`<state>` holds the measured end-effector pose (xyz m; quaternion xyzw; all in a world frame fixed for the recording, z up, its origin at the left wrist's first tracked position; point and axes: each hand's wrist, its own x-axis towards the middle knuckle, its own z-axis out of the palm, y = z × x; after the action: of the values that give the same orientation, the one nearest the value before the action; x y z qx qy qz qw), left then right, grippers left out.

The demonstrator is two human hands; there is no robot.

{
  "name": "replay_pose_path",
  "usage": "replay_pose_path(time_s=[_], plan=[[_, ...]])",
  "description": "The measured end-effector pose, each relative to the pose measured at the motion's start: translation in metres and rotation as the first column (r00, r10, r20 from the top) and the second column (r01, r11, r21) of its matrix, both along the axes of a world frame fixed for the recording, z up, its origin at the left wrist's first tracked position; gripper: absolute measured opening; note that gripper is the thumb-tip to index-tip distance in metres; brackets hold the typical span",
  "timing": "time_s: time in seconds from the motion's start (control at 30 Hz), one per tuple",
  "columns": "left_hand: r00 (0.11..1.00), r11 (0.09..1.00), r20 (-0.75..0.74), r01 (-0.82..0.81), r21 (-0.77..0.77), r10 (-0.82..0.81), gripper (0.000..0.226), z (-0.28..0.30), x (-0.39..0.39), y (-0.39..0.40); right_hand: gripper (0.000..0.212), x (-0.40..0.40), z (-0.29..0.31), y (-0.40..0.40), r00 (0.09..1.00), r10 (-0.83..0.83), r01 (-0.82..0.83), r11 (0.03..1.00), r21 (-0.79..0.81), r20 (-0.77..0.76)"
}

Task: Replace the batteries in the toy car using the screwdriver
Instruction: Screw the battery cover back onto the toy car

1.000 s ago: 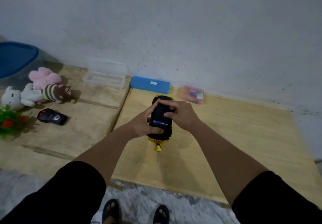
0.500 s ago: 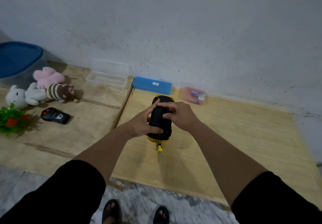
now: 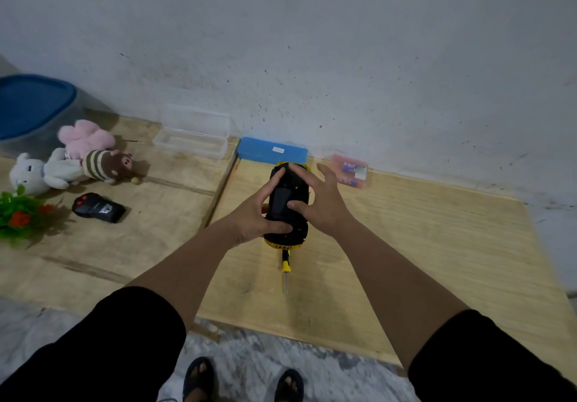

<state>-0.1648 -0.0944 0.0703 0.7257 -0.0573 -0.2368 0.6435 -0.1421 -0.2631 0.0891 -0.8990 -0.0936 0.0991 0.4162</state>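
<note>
Car (image 3: 286, 206) lies belly-up, my left hand (image 3: 254, 219) gripping it, right hand (image 3: 321, 204) pressing with spread fingers. Screwdriver (image 3: 285, 265) sits just beside the car's near end. Uneven pressure could pop the cover loose.

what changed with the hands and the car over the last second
The right hand has loosened: its fingers, curled over the far end of the upturned black and yellow toy car before, now spread open, with only fingertips touching it. The blue strip seen on the underside a second ago no longer shows. The left hand still grips the car's side, and the yellow-handled screwdriver still lies on the wooden board.
</note>
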Motion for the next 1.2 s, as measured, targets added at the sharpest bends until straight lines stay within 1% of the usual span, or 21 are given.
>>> replay_pose_path(time_s=[0.07, 0.13, 0.2, 0.27, 0.33, 0.4, 0.43, 0.57, 0.63, 0.77, 0.87, 0.97, 1.03, 1.1, 1.2], plan=[[1.0, 1.0, -0.007, 0.001, -0.003, -0.001, 0.11, 0.003, 0.0, 0.001, 0.078, 0.002, -0.003, -0.002, 0.999, 0.029, -0.027, 0.996, 0.087, -0.023], [1.0, 1.0, -0.003, 0.006, 0.012, -0.006, 0.111, 0.004, 0.0, 0.001, 0.084, 0.004, -0.005, -0.004, 0.996, 0.034, -0.02, 0.986, 0.165, -0.082], [1.0, 1.0, -0.023, -0.004, 0.02, 0.005, 0.108, 0.005, -0.001, 0.0, 0.089, 0.006, -0.006, -0.006, 0.992, 0.033, -0.011, 0.984, 0.176, -0.123], [0.997, 0.998, -0.053, -0.049, 0.037, 0.051, 0.096, 0.006, 0.0, -0.001, 0.09, 0.009, -0.007, -0.006, 0.99, 0.065, -0.044, 0.985, 0.164, -0.122], [0.996, 0.994, -0.036, -0.079, 0.082, 0.082, 0.082, 0.008, 0.001, -0.002, 0.089, 0.011, -0.004, -0.003, 0.989, 0.088, -0.066, 0.983, 0.171, -0.121], [0.996, 0.991, -0.003, -0.087, 0.102, 0.088, 0.077, 0.009, 0.004, 0.001, 0.083, 0.013, -0.003, 0.001, 0.989, 0.091, -0.069, 0.981, 0.183, -0.117], [0.996, 0.991, 0.003, -0.094, 0.098, 0.094, 0.076, 0.009, 0.005, 0.003, 0.077, 0.013, -0.002, 0.004, 0.989, 0.089, -0.065, 0.979, 0.193, -0.115], [0.995, 0.992, 0.002, -0.103, 0.079, 0.103, 0.075, 0.014, 0.01, 0.017, 0.029, 0.012, 0.004, 0.019, 0.995, 0.012, 0.013, 0.969, 0.245, -0.099], [0.997, 0.994, 0.016, -0.073, 0.078, 0.072, 0.073, 0.016, 0.013, 0.023, 0.018, 0.012, 0.008, 0.028, 0.996, -0.032, 0.052, 0.964, 0.259, -0.082], [0.998, 0.996, 0.048, -0.047, 0.079, 0.043, 0.063, 0.021, 0.017, 0.034, 0.015, 0.013, 0.013, 0.045, 0.992, -0.105, 0.12, 0.96, 0.255, -0.072], [0.995, 0.994, 0.094, -0.034, 0.1, 0.024, 0.06, 0.023, 0.023, 0.045, 0.022, 0.013, 0.017, 0.059, 0.991, -0.108, 0.124, 0.962, 0.244, -0.077], [0.988, 0.983, 0.155, -0.04, 0.182, 0.011, 0.06, 0.027, 0.025, 0.058, 0.029, 0.014, 0.019, 0.072, 0.993, -0.088, 0.105, 0.963, 0.247, -0.079], [0.98, 0.978, 0.196, -0.019, 0.206, -0.022, 0.061, 0.029, 0.028, 0.069, 0.024, 0.015, 0.021, 0.083, 0.992, -0.104, 0.12, 0.96, 0.252, -0.075], [0.979, 0.98, 0.196, 0.008, 0.2, -0.048, 0.062, 0.03, 0.031, 0.078, 0.014, 0.015, 0.024, 0.098, 0.981, -0.185, 0.192, 0.947, 0.256, -0.054], [0.983, 0.985, 0.168, 0.04, 0.17, -0.069, 0.065, 0.033, 0.032, 0.089, 0.009, 0.017, 0.023, 0.117, 0.95, -0.31, 0.296, 0.928, 0.227, 0.026]])
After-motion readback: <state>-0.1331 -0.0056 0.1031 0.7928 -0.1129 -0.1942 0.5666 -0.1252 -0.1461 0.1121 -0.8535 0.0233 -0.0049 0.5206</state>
